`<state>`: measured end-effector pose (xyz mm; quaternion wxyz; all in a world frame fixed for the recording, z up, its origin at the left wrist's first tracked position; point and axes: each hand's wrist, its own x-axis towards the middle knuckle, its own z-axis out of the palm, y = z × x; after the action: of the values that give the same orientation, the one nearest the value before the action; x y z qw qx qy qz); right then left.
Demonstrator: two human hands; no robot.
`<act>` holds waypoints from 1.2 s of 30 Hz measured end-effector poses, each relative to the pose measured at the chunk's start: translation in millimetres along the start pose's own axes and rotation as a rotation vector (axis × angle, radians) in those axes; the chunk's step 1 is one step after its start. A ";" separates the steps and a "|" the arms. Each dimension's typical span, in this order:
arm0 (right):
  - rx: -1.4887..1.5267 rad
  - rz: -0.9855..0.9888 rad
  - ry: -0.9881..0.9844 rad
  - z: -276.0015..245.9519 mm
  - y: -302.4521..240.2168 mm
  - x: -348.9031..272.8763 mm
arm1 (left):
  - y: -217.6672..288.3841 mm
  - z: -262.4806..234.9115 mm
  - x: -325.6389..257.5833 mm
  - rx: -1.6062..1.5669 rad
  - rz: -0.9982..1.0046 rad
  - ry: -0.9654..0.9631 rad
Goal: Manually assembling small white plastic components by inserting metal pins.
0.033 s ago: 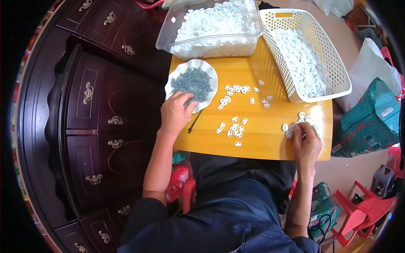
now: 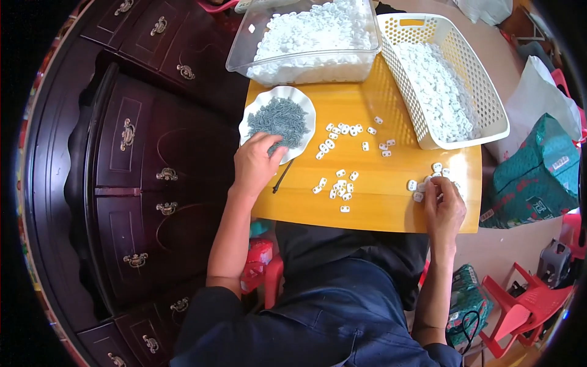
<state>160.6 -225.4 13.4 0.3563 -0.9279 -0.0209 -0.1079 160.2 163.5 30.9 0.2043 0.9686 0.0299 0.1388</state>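
My left hand [image 2: 255, 164] reaches to the near rim of a white scalloped dish [image 2: 304, 98] heaped with small grey parts [image 2: 278, 119]; its fingertips pinch into the pile. My right hand [image 2: 443, 205] lies at the right front of the yellow table [image 2: 379, 211], fingers curled down over a small cluster of white pieces [image 2: 422, 183] and closed on one of them. More small white pieces [image 2: 339, 183] lie scattered across the table's middle. A thin dark stick [image 2: 282, 176] lies beside my left hand.
A clear plastic tub [image 2: 306, 70] of white pieces stands at the back. A white lattice basket [image 2: 489, 116] with more pieces sits at the back right. A dark wooden cabinet [image 2: 128, 159] fills the left. Green bags [image 2: 538, 171] and a red stool [image 2: 532, 306] crowd the right.
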 end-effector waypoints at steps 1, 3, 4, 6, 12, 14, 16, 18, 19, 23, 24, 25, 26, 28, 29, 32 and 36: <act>0.006 -0.002 0.008 2.0 -2.1 0.0 | -0.6 2.0 1.7 0.000 0.013 -0.009; 0.032 -0.051 0.017 8.4 -10.6 -1.1 | -2.7 3.1 4.1 0.002 0.004 -0.025; 0.050 -0.095 0.021 12.2 -19.7 -2.6 | -2.7 4.2 6.0 0.004 -0.001 -0.044; 0.108 -0.193 -0.033 21.7 -43.4 -1.9 | -2.7 4.5 8.1 0.011 -0.003 -0.056; 0.067 -0.507 -0.150 73.9 -74.3 14.3 | -2.0 4.7 12.1 0.018 0.013 -0.070; -0.019 -0.496 -0.207 87.7 -85.5 18.0 | -4.1 6.8 12.4 0.020 0.028 -0.068; -0.054 -0.492 -0.211 99.8 -90.5 21.0 | -5.6 8.0 12.7 0.023 0.046 -0.068; -0.088 -0.486 -0.217 111.0 -92.0 21.2 | -5.9 6.6 13.9 0.031 0.048 -0.082; -0.098 -0.493 -0.233 115.5 -92.7 21.2 | -5.8 6.2 14.4 0.038 0.047 -0.096; -0.128 -0.523 -0.276 122.1 -98.2 17.1 | -3.7 4.1 16.0 0.045 0.044 -0.117; -0.127 -0.523 -0.276 122.9 -99.9 15.8 | -2.9 4.2 15.3 0.009 0.032 -0.105; -0.132 -0.543 -0.291 123.6 -102.1 14.6 | -1.3 3.3 15.3 -0.027 0.022 -0.093; -0.137 -0.563 -0.306 124.1 -103.8 13.3 | 1.0 2.2 14.9 -0.024 0.024 -0.093; -0.123 -0.573 -0.306 127.7 -105.0 9.7 | 6.6 0.5 14.4 -0.110 -0.026 -0.082; -0.112 -0.583 -0.307 128.7 -105.2 8.0 | 7.9 1.4 15.1 -0.108 -0.025 -0.083; -0.086 -0.594 -0.297 126.7 -106.3 3.2 | 7.7 1.7 15.7 -0.081 0.013 -0.081; -0.068 -0.604 -0.288 124.8 -100.5 -8.1 | 3.8 4.1 17.0 -0.038 0.038 -0.118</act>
<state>164.2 -67.0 -12.6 0.2705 -0.8968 -0.3416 -0.0768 177.7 160.4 33.3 0.2216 0.9713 -0.0031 0.0859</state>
